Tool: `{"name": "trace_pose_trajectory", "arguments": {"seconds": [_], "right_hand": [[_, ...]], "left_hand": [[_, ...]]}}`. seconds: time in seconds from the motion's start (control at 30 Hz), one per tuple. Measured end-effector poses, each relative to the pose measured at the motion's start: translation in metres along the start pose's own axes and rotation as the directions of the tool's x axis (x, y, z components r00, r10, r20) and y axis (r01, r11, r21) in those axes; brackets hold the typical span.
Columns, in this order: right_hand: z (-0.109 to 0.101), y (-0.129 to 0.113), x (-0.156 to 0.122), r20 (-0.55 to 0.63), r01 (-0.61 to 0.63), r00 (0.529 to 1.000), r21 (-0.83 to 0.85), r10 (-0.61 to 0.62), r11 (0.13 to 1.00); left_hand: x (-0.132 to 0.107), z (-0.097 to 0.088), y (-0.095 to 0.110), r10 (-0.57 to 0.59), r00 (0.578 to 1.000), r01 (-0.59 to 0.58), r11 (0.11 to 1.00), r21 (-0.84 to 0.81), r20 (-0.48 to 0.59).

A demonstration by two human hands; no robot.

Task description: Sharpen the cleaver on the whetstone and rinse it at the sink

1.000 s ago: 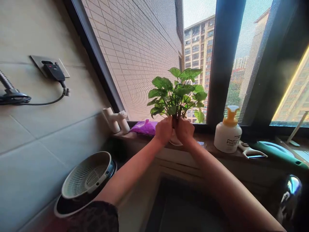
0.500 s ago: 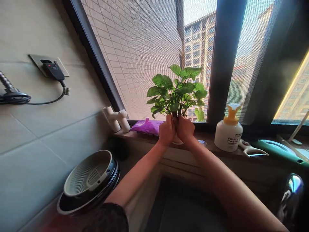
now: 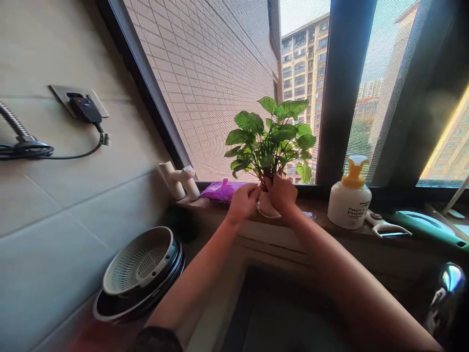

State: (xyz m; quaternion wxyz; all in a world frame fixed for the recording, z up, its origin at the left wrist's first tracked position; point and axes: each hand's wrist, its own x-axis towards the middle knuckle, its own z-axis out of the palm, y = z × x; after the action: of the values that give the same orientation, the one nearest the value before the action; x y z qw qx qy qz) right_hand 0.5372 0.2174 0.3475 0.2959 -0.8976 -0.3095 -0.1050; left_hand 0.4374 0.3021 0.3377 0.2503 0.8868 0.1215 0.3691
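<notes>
A leafy green plant [image 3: 271,139] stands in a small white pot [image 3: 266,207] on the dark window sill [image 3: 322,222]. My right hand [image 3: 283,195] is closed around the base of the stems at the pot's top. My left hand [image 3: 242,202] sits just left of the pot with its fingers curled, touching or nearly touching the pot's side; I cannot tell whether it holds anything.
On the sill: a purple packet [image 3: 222,190], a white figurine [image 3: 180,181], a pump bottle with a yellow top [image 3: 349,196], a peeler [image 3: 384,226] and a green item [image 3: 425,226]. A colander in stacked bowls [image 3: 141,271] sits left of the dark sink [image 3: 278,313]. A faucet [image 3: 445,293] shines at right.
My left hand has dropped away from the stems, down and left beside the pot, which now shows. My right hand stays at the stems.
</notes>
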Motion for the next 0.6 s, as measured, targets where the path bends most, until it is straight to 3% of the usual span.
{"name": "trace_pose_trajectory", "arguments": {"seconds": [0.07,0.13,0.23,0.3,0.37,0.47,0.6], "right_hand": [[0.001,0.002,0.000,-0.002,0.000,1.000,0.004,0.000,1.000],[0.001,0.003,0.001,0.005,0.000,1.000,0.010,0.000,1.000],[0.000,0.003,0.004,0.013,-0.002,1.000,0.022,0.002,1.000],[-0.001,0.004,0.006,0.012,-0.028,1.000,0.029,0.027,0.999],[0.000,0.005,0.007,0.004,-0.041,0.999,0.025,0.041,0.999],[0.002,0.007,0.006,-0.021,0.001,1.000,0.004,-0.001,1.000],[0.002,0.008,0.004,-0.006,0.015,1.000,0.023,-0.015,1.000]], "left_hand": [[0.002,0.002,0.001,0.159,0.982,-0.176,0.970,-0.171,-0.106],[0.006,0.013,0.003,0.191,0.964,-0.251,0.884,-0.394,-0.185],[0.013,0.038,0.008,-0.058,0.962,-0.166,0.654,-0.738,-0.267],[0.015,0.052,0.014,-0.255,0.921,-0.135,0.502,-0.854,-0.295],[0.010,0.061,0.023,-0.370,0.886,-0.106,0.424,-0.900,-0.279],[-0.007,0.061,0.036,-0.406,0.886,-0.054,0.392,-0.918,-0.225],[-0.041,0.056,0.045,-0.386,0.898,-0.009,0.458,-0.889,-0.208]]}}
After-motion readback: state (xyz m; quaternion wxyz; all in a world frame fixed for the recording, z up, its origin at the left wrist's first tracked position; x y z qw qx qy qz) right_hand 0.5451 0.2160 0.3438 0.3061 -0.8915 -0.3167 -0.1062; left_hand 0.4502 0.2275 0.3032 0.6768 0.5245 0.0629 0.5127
